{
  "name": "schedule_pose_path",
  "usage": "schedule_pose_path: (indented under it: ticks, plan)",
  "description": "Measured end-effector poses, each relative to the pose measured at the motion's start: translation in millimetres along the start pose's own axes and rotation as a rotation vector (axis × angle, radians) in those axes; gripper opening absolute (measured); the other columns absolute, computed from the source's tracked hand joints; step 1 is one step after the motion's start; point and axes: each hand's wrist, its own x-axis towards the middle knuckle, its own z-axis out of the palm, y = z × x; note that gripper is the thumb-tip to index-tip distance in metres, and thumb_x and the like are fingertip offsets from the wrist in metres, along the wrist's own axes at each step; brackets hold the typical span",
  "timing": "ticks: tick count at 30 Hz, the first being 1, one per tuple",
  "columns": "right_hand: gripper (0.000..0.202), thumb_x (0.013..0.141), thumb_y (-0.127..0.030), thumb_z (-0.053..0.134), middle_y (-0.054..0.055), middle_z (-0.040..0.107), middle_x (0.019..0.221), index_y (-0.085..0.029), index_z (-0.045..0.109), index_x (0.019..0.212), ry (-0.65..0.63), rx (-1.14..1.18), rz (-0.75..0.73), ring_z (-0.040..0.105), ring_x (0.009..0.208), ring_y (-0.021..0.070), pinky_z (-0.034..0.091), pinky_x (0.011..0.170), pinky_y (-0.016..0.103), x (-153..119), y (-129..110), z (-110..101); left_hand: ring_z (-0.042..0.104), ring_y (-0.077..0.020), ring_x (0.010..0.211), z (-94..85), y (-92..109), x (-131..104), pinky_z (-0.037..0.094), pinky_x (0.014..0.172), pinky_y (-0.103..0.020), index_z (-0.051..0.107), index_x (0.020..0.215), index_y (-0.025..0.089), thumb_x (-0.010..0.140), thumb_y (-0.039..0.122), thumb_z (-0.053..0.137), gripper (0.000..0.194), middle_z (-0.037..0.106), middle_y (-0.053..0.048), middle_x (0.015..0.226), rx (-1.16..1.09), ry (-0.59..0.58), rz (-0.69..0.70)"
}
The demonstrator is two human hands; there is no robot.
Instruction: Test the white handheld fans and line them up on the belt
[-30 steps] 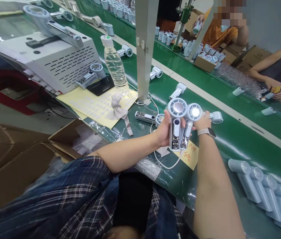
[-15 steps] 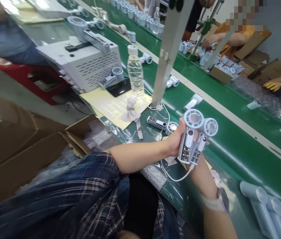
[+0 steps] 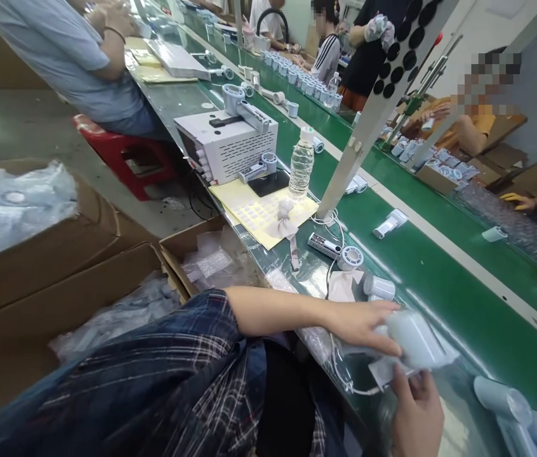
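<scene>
A light-blue handheld fan body (image 3: 416, 337), blurred by motion, is tilted over the front of the bench. My left hand (image 3: 366, 327) reaches across and closes on its left side, thumb below and fingers above. Underneath, the fingertips of my right hand (image 3: 418, 409) pinch its lower edge, beside a pale flap. A white cable (image 3: 364, 391) ends close to the right fingertips. Just beyond my left hand lies another light-blue fan body (image 3: 380, 287). Farther left, a fan body with an exposed circuit board (image 3: 325, 246) rests on the bench.
A water bottle (image 3: 301, 166) stands on yellow label sheets (image 3: 268, 238) beside a white instrument box (image 3: 230, 143). A metal post (image 3: 364, 120) rises at the green belt (image 3: 478, 292). Stacked light-blue bodies (image 3: 504, 400) lie at right, cardboard boxes (image 3: 120, 285) at left. Several people work nearby.
The two fan bodies held together are now apart: one lies on the bench, the other has moved right and down between my hands. The view has shifted, and my right hand is lower.
</scene>
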Motion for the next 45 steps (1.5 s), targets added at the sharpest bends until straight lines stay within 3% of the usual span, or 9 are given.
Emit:
schedule_pose_path:
  ticks: [7,13,16,21,26,33,38,41,45]
  plan:
    - [0.059,0.084,-0.073,0.057,0.014,0.078,0.084,-0.023,0.073,0.111,0.1,-0.387,-0.132,0.072,0.083,0.0382,0.055,0.075,0.048,-1,-9,-7,0.066,-0.0344,0.121,-29.9,15,-63,0.048,0.108,-0.044,0.07,0.125,0.02,0.061,0.076,0.085,0.087,0.073,-0.013,0.125,-0.264,0.313,-0.047]
    - [0.064,0.079,-0.054,0.082,0.013,0.073,0.132,-0.024,0.066,0.133,-0.56,0.193,-0.272,0.068,0.124,0.0331,0.056,0.104,0.048,-29,-48,59,0.051,-0.0352,0.142,-41.7,37,-73,0.032,0.126,-0.047,0.078,0.112,0.017,0.083,0.073,0.068,0.064,0.067,-0.017,0.138,0.218,0.055,0.094]
    - [0.065,0.075,-0.054,0.087,0.013,0.079,0.118,-0.022,0.069,0.128,-0.699,0.383,-0.135,0.074,0.109,0.033,0.061,0.097,0.049,-31,-54,78,0.045,-0.0319,0.147,-84.6,36,-90,0.031,0.127,-0.053,0.075,0.122,0.023,0.095,0.048,0.068,0.038,0.061,-0.013,0.148,0.741,0.196,0.009]
    - [0.055,0.076,-0.067,0.082,0.008,0.079,0.097,-0.022,0.07,0.106,-0.719,0.691,0.016,0.074,0.076,0.0232,0.063,0.072,0.038,-22,-60,69,0.062,-0.0269,0.117,-180.5,23,-165,0.048,0.112,-0.052,0.073,0.118,0.013,0.103,0.027,0.05,0.031,0.069,-0.014,0.116,1.212,0.785,-0.454]
    - [0.05,0.078,-0.066,0.081,0.003,0.077,0.09,-0.024,0.069,0.104,-0.602,0.784,-0.051,0.062,0.06,0.0144,0.05,0.051,0.026,-22,-78,60,0.066,-0.0244,0.105,-213.1,-3,-214,0.05,0.11,-0.046,0.074,0.094,0.016,0.099,0.048,0.052,0.039,0.068,-0.01,0.095,1.186,0.722,-0.564]
    - [0.057,0.073,-0.066,0.085,0.002,0.077,0.087,-0.026,0.064,0.106,-0.496,0.778,-0.114,0.067,0.063,0.0152,0.048,0.045,0.022,-31,-92,50,0.063,-0.0347,0.118,-198.4,2,-206,0.043,0.117,-0.054,0.059,0.073,0.024,0.093,0.049,0.06,0.032,0.062,-0.011,0.088,1.06,0.821,-0.573]
    - [0.063,0.071,-0.071,0.084,-0.001,0.074,0.08,-0.027,0.059,0.107,-0.497,0.729,-0.122,0.053,0.045,0.0106,0.041,0.034,0.022,-35,-94,45,0.064,-0.0265,0.089,-151.4,39,-169,0.055,0.099,-0.054,0.057,0.081,0.023,0.09,0.033,0.065,0.016,0.06,-0.005,0.082,0.983,0.899,-0.546]
    - [0.065,0.07,-0.073,0.083,0.0,0.073,0.079,-0.027,0.057,0.108,-0.468,0.683,-0.13,0.053,0.044,0.0118,0.042,0.034,0.023,-35,-93,45,0.066,-0.0192,0.076,-98.9,62,-142,0.061,0.077,-0.039,0.057,0.09,0.023,0.094,0.038,0.065,0.018,0.067,-0.003,0.083,0.532,0.72,-0.375]
    - [0.066,0.07,-0.072,0.084,0.001,0.074,0.08,-0.028,0.057,0.111,-0.41,0.654,-0.148,0.051,0.044,0.012,0.041,0.035,0.024,-36,-89,48,0.07,-0.0188,0.092,-32.4,85,-113,0.06,0.085,-0.035,0.059,0.085,0.02,0.093,0.048,0.069,0.031,0.072,-0.008,0.101,0.087,0.367,-0.155]
